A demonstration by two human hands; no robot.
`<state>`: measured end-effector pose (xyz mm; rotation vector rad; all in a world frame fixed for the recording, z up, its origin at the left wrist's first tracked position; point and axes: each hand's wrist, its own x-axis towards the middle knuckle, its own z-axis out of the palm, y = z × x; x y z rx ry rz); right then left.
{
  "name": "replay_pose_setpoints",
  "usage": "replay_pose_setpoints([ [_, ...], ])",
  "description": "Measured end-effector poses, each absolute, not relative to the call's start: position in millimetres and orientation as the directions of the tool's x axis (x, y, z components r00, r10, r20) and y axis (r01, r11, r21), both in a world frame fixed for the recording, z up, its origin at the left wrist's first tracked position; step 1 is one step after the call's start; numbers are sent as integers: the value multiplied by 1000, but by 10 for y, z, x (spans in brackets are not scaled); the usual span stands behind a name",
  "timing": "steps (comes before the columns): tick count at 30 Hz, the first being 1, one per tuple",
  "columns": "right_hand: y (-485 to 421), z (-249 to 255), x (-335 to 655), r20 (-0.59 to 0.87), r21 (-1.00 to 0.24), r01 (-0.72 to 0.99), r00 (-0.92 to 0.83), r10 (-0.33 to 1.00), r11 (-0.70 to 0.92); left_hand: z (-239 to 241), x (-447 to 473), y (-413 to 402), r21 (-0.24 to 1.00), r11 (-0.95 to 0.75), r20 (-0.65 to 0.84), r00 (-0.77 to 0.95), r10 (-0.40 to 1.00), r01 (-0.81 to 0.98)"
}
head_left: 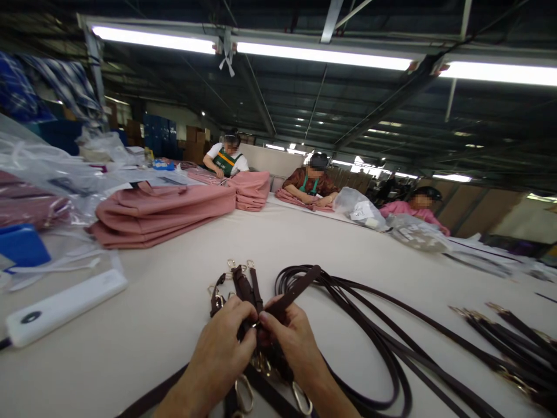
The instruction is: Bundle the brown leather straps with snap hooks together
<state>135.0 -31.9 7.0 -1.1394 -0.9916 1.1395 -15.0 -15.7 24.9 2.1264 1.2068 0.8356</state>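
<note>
My left hand (228, 342) pinches a dark brown strap at a small metal buckle, the thumb and forefinger closed on it. Across from it, my right hand (289, 337) grips the same brown strap (300, 287), whose punched free end sticks out up and to the right. The fingertips of both hands nearly meet at the buckle, which is partly hidden. Short brown straps with gold clasps (243, 278) lie just beyond my hands. Below them hang larger gold snap hooks (244, 395). A loose coil of long brown straps (369, 325) lies to the right.
Another bundle of straps with clasps (509, 342) lies at the far right. A white device (65, 307) and a blue object (24, 245) are at left. Folded pink bags (161, 212) stand behind them. Plastic-wrapped packs (359, 209) and several co-workers line the table's far side.
</note>
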Motion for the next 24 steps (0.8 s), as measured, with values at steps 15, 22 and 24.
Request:
replay_pose_setpoints([
  [15, -329, 162, 1442, -22, -977, -211, 145, 989, 9, 303, -190, -121, 640, -491, 309, 387, 869, 591],
  [22, -359, 220, 1471, 56, -980, -182, 116, 992, 77, 332, -221, -146, 630, -516, 324, 408, 854, 581],
  [24, -373, 224, 1462, 85, -986, -134, 87, 993, 96, 330, -219, -154, 619, -519, 330, 404, 853, 590],
])
